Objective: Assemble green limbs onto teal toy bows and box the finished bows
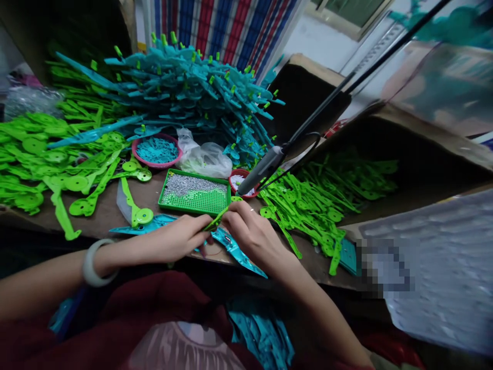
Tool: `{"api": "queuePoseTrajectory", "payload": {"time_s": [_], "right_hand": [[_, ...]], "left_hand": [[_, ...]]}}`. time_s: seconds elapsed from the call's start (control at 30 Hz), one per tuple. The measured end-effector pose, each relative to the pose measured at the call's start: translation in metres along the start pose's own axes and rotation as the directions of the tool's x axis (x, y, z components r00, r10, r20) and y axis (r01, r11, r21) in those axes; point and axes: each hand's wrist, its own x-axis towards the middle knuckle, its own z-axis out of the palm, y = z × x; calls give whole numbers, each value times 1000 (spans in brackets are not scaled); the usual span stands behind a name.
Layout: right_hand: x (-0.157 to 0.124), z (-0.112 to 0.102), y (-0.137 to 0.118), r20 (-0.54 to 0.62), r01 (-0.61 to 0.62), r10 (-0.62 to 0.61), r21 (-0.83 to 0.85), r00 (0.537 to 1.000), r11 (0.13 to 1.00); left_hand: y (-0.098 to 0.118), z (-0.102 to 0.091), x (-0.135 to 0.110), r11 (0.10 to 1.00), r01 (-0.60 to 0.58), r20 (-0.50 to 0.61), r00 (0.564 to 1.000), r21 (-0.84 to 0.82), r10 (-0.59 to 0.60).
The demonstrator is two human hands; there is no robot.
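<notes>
1. Head view: left hand (192,234) pinches one end of a green strip (216,221) between thumb and fingers; right hand (246,228) closes bent fingers on the strip farther along. Two-handed hold probably keeps it steady.
2. Strip sits at the bench's (98,223) near edge, above a blue piece (242,256) lying there. Whether the two touch, cannot tell.
3. Screwdriver (262,172) hangs slanting from a dark bar, tip just beyond the right fingers. Likely slung there to be in easy reach; contact with the strip unclear.
4. Green tray (193,209) stands just past the hands, small metal bits piled toward its far side, leaving holes bare nearer by. Perhaps sloped or shaken that way for easy picking.
5. Pink bowl (158,165) of blue bits and red bowl (251,195) of white bits flank the tray, seemingly to keep small parts sorted.
6. Green heaps lie left (33,149) and right (308,203); blue heap (196,97) behind, apparently grouped by kind.
</notes>
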Motion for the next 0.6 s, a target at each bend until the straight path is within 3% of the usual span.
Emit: {"api": "queuePoseTrajectory", "payload": {"time_s": [0.13, 0.2, 0.27, 0.33, 0.43, 0.5, 0.53, 0.6], "right_hand": [[-3, 1, -1, 22, -19, 18, 56, 1000, 998], [-4, 4, -2, -3, -66, 68, 199, 998, 978], [-4, 9, -4, -32, -169, 195, 375, 980, 912], [-3, 15, -9, -1, -328, 395, 557, 918, 763], [-1, 26, -14, 196, -498, 614, 784, 765, 370], [-3, 33, -16, 337, -511, 620, 851, 708, 120], [-4, 36, -16, 383, -505, 603, 862, 700, 38], [-8, 41, -15, 417, -498, 579, 867, 701, -20]], "left_hand": [[0, -1, 6, 993, -103, -49, 993, 63, 106], [-3, 5, 6, 992, -108, -54, 992, 62, 111], [-10, 13, 6, 985, -120, -61, 990, 123, 128], [-22, 23, 7, 954, -132, -67, 985, 270, 156], [-39, 41, 10, 845, -143, -69, 976, 515, 207], [-47, 52, 11, 767, -136, -71, 971, 627, 230], [-50, 56, 11, 740, -122, -76, 971, 661, 228], [-55, 64, 10, 726, -84, -99, 974, 682, 205]]}}
